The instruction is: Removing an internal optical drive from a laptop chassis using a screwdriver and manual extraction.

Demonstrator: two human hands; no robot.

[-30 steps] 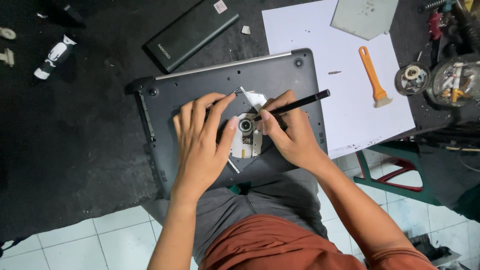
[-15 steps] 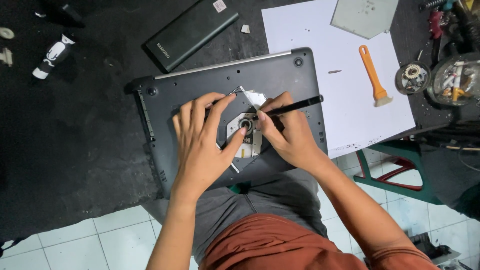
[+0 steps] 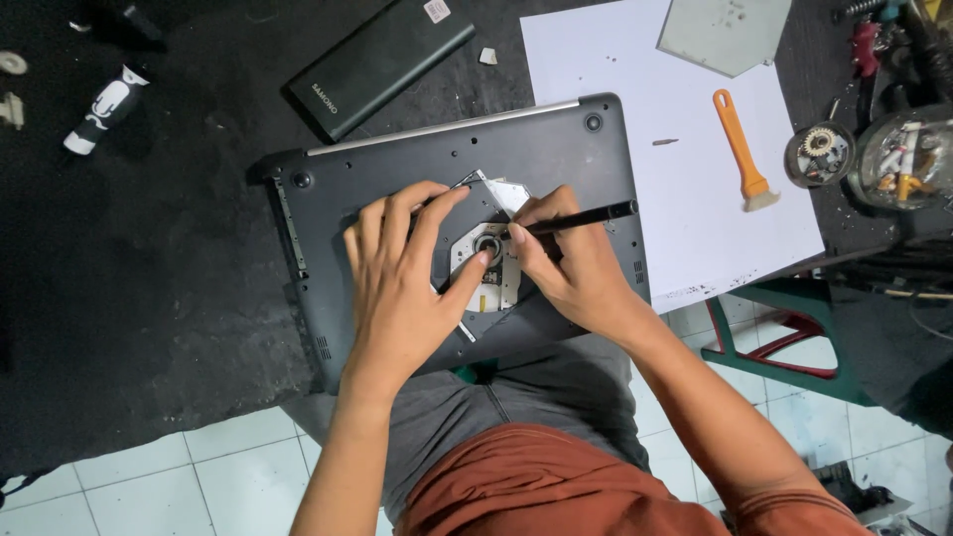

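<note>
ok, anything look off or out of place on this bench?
The laptop lies upside down, skewed, its near edge hanging off the table over the lap. A lone screw sits loose on the white sheet.

We are at a small repair bench, likely an electronics workshop. We see an upturned laptop [image 3: 457, 213] opened on a black table [image 3: 129, 298], a loose metal cover [image 3: 723, 32] on white paper [image 3: 685, 228], an orange scraper [image 3: 740, 149], and jars of small parts [image 3: 898, 159] alongside.

A dark grey laptop base [image 3: 556, 149] lies by white paper [image 3: 615, 69] bearing an orange-handled scraper [image 3: 737, 139].
</note>
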